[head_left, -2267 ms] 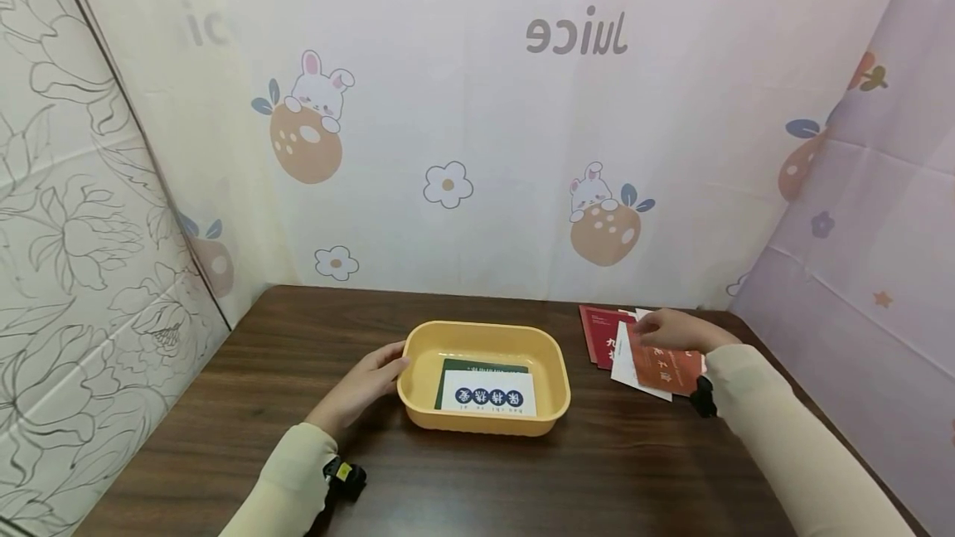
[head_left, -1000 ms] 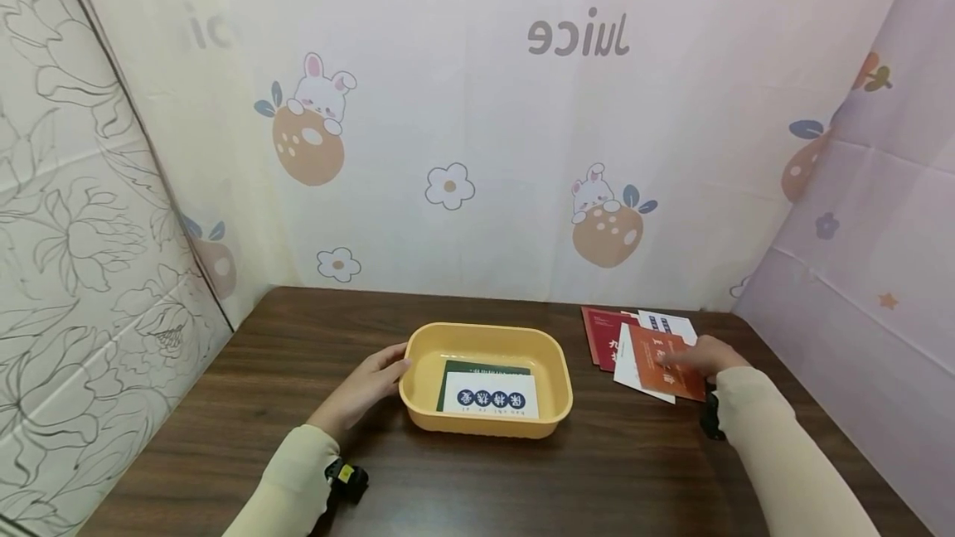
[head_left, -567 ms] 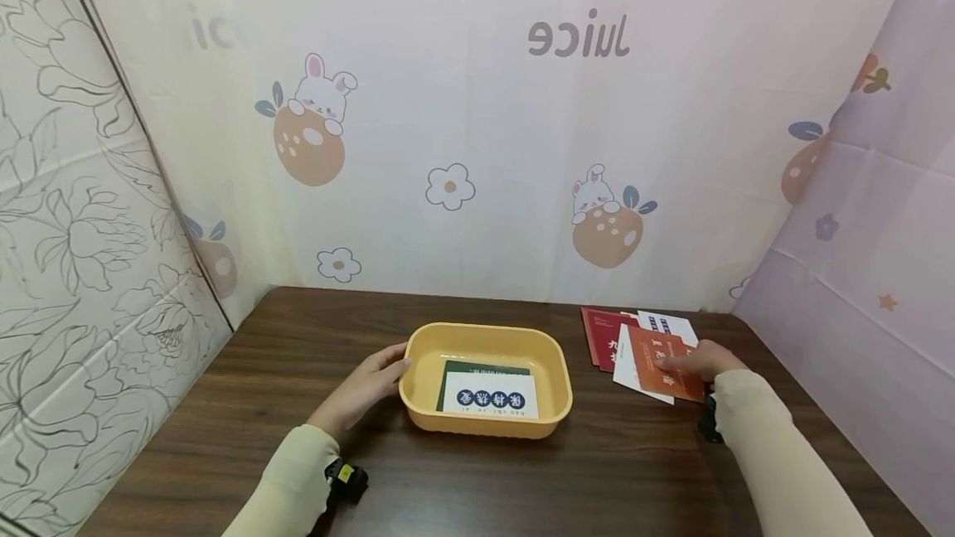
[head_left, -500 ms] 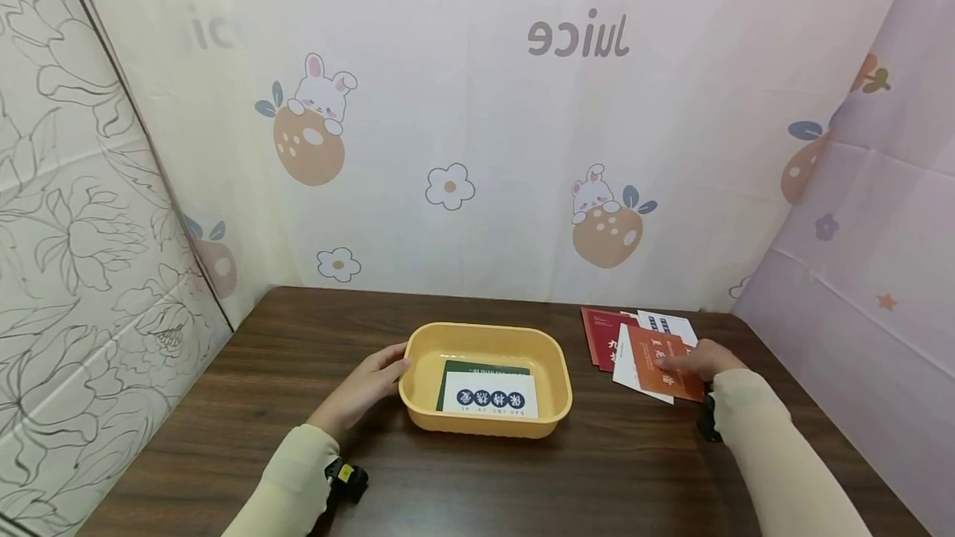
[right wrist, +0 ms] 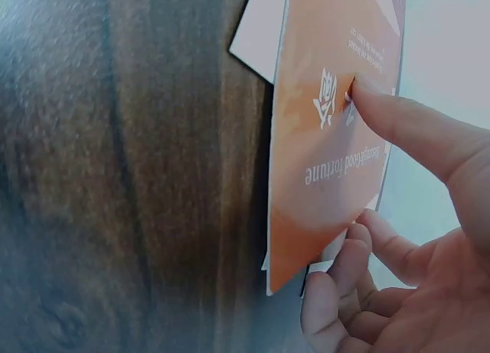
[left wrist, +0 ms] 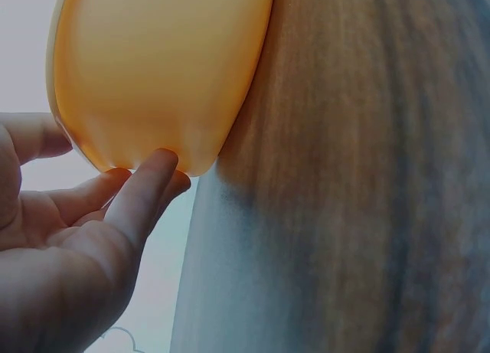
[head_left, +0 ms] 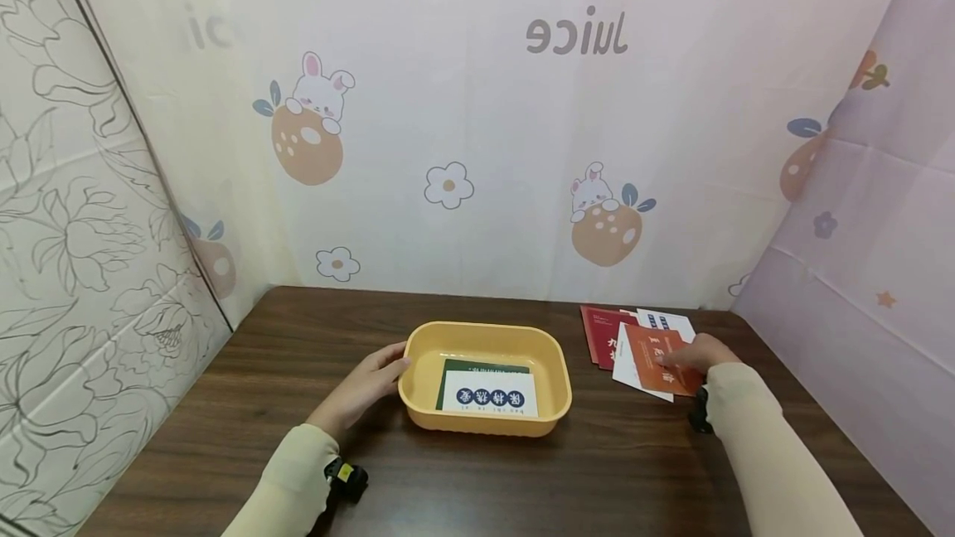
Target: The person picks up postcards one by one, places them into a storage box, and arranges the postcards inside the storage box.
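Observation:
A yellow plastic tray stands mid-table, with a white card printed with blue circles over a green card inside it. My left hand touches the tray's left end, its straight fingers against the outer wall, as the left wrist view shows. At the right, my right hand pinches an orange card by its right side. In the right wrist view the thumb presses on the card's printed face and the other fingers curl at its edge, partly hidden behind it.
Under and beside the orange card lie a white card, a red card and another white card with blue print. The dark wooden table meets a patterned curtain at the back.
My right hand has come down from over the back of the cards to the orange card's right side and now pinches it. The tray and my left hand have stayed put.

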Demonstrator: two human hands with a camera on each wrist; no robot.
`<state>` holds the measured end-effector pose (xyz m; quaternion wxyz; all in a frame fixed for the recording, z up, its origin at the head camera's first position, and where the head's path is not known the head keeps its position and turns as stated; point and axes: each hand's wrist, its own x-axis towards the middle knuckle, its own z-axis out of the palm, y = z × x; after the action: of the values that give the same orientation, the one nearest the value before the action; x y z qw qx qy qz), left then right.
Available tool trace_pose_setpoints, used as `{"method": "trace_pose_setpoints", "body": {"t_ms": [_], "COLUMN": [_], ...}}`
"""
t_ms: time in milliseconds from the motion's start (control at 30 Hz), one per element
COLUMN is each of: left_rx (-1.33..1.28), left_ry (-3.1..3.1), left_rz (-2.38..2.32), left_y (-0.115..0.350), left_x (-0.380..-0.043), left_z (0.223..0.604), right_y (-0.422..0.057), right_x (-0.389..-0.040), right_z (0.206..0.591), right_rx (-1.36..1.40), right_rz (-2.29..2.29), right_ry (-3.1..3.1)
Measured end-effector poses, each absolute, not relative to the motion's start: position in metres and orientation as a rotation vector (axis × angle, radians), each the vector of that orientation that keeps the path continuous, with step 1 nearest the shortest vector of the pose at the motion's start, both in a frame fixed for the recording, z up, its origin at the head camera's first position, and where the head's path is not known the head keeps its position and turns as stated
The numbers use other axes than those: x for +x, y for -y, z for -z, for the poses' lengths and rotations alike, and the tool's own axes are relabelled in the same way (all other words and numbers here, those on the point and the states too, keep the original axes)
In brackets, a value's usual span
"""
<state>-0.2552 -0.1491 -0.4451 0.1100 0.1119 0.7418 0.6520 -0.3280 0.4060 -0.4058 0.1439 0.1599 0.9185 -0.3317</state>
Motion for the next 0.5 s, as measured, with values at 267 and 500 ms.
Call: {"method": "trace_pose_setpoints", "body": {"t_ms": [267,500], "left_rx": [0.324,0.319], "left_ry": [-2.188,-2.182], "left_rz": [-1.911,-1.920], "left_y": [0.148,0.148], "left_x": [-0.255,-0.254], "left_z": [0.444,0.444], "right_y": [-0.410,-0.417], "right_x": [-0.329,-0.334], "right_z": [0.410,0.421], "right_rx": [0.434,0.439], "right_rz": [0.985,0.993], "right_ry": [-2.639,-2.664]}}
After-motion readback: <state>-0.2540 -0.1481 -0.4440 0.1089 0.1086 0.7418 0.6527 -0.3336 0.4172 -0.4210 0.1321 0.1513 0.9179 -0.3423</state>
